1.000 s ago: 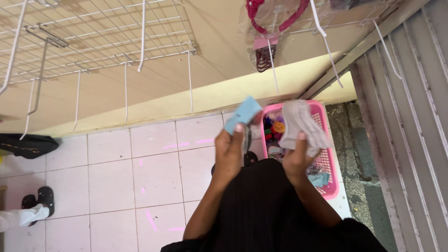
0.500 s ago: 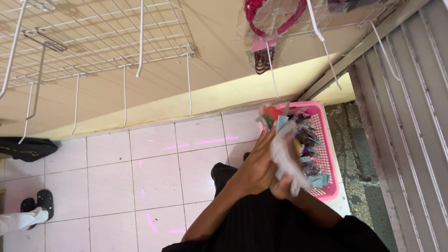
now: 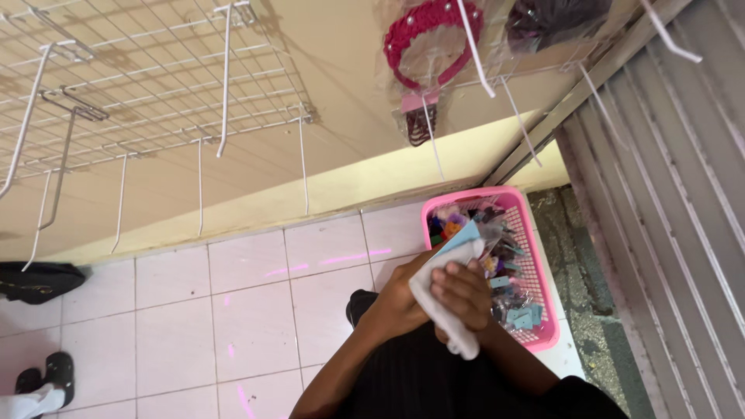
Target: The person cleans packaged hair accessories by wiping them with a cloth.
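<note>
My left hand and my right hand meet in front of my black garment, above the floor. Both press on a white cloth that is folded around a light blue card, whose corner sticks out at the top. The fingers of my right hand curl over the cloth from the right; my left hand grips it from the left. Just beyond the hands a pink plastic basket stands on the floor, filled with several small coloured hair accessories in clear packets.
A white wire grid with long hooks hangs on the beige wall. A pink headband in clear wrap and a dark item hang from hooks above. A grey corrugated shutter is at right. Another person's sandalled foot is at lower left.
The hands came together and lowered: the blue card, first held apart in my left hand, is now wrapped in the cloth between both hands. The view tilted up slightly.
</note>
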